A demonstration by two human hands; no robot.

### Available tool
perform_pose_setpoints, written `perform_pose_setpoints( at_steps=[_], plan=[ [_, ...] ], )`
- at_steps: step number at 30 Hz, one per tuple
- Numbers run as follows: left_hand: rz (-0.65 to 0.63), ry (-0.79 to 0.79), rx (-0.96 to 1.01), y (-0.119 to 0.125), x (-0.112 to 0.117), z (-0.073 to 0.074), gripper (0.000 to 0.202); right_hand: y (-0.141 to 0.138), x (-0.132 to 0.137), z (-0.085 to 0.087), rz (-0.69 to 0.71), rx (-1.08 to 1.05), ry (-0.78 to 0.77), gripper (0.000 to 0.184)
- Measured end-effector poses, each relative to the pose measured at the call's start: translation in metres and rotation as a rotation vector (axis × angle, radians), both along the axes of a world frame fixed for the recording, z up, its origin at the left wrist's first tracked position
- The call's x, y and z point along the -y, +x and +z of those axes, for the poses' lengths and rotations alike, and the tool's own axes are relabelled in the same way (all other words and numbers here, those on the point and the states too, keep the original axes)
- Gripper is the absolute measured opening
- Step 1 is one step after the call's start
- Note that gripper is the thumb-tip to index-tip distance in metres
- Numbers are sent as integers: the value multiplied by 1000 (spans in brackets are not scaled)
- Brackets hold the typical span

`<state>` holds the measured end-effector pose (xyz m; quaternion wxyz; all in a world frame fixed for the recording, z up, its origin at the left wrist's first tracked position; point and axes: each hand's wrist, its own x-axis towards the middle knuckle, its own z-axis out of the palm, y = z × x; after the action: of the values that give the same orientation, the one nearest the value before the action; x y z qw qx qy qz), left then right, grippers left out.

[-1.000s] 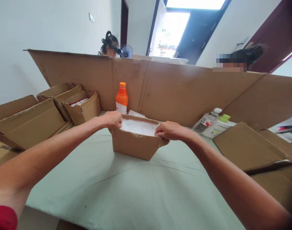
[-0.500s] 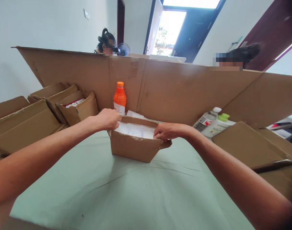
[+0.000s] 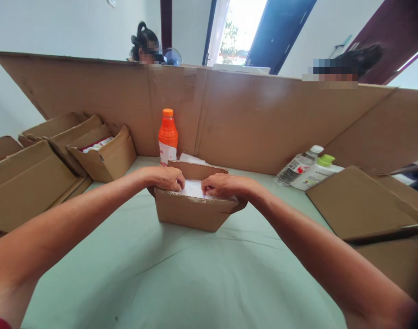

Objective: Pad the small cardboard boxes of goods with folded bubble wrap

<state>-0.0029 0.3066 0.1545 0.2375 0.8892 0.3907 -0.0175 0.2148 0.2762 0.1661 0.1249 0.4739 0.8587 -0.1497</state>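
At far left, a brown carton (image 3: 118, 155) is standing open on the bench (image 3: 198, 274). Next, the left hand (image 3: 169, 177) is curling its fingers into the open cardboard box (image 3: 186, 212), sitting mid-bench, at white wrap (image 3: 192, 188); whether it is pinching any, I cannot tell. The right hand (image 3: 220, 185) is bending its fingers onto the same wrap, its grip equally unclear. Together they seem to be adjusting the wrap; the next move is probably calling for 2 hands working evenly, inside the rim.
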Motion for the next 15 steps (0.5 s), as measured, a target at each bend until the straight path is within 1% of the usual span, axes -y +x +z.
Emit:
perform_pose_setpoints(
  at_steps=[1,3,5,6,7,8,9,10,11,13,14,15],
  plan=[
    [8,1,28,-3,2,4,31,5,5,4,-10,-53,29,24],
    [81,67,185,-15,15,13,29,21,24,12,-101,-249,178,24],
    [241,209,444,-35,37,15,28,47,53,13,-276,-488,405,26],
    [342,283,568,-47,50,11,29,62,69,8,-374,-586,511,28],
    [437,339,658,-59,65,3,29,77,86,-1,-464,-649,599,28],
    [535,371,728,-70,78,-9,31,91,101,-14,-538,-687,652,28],
    [621,360,772,-79,91,-24,35,101,115,-29,-597,-712,661,27],
    [686,310,795,-86,102,-42,42,108,125,-47,-632,-732,622,29],
    [732,233,828,-89,110,-59,51,110,133,-64,-650,-753,566,35],
    [782,92,882,-87,118,-90,66,101,136,-93,-646,-784,440,53],
    [784,44,903,-81,117,-100,70,91,132,-104,-634,-794,386,60],
    [773,6,919,-74,115,-107,71,79,125,-110,-623,-802,340,64]
  ],
)
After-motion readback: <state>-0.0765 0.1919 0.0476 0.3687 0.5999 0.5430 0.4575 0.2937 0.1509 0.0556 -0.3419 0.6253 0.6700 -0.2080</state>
